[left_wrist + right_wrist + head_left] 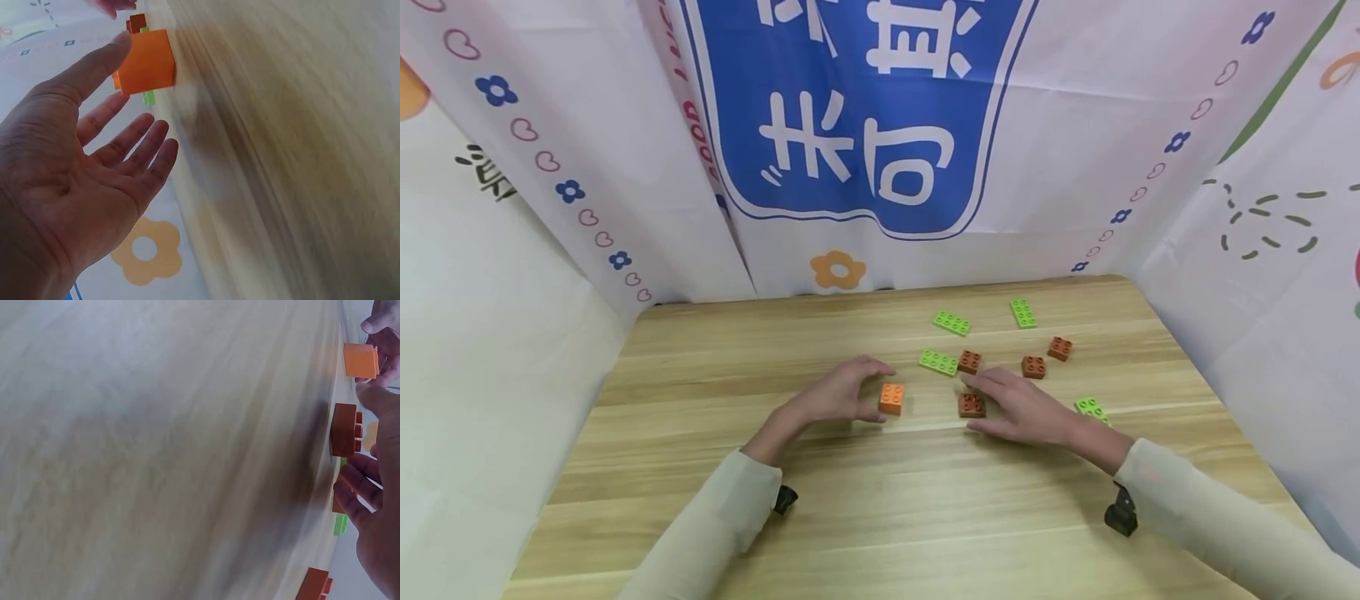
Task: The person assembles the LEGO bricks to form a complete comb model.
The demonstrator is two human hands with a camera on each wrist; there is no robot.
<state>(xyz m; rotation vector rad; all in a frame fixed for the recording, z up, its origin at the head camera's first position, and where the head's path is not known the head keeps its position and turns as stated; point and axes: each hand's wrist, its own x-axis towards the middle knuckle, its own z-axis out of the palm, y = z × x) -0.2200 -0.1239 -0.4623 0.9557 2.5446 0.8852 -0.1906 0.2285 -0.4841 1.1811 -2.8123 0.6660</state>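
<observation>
An orange toy brick [891,399] with studs on top stands on the wooden table. To its left is my left hand [842,393], thumb and fingers spread on either side of it; in the left wrist view the thumb overlaps the brick's edge, and contact cannot be made out. Further right, a brown brick [972,406] sits between the parted thumb and fingers of my right hand [1024,408]. The right wrist view shows this brown brick [344,430] on the table, no fingers curled round it. Just behind lies another brown brick [969,362], near the right fingertips.
A flat green brick [937,362] lies beside the rear brown brick. Two more green bricks [952,323] [1022,314] lie farther back. Brown bricks [1033,367] [1060,348] are at the right, and a green brick [1092,409] is partly behind my right forearm. A printed cloth [700,250] hangs behind the table.
</observation>
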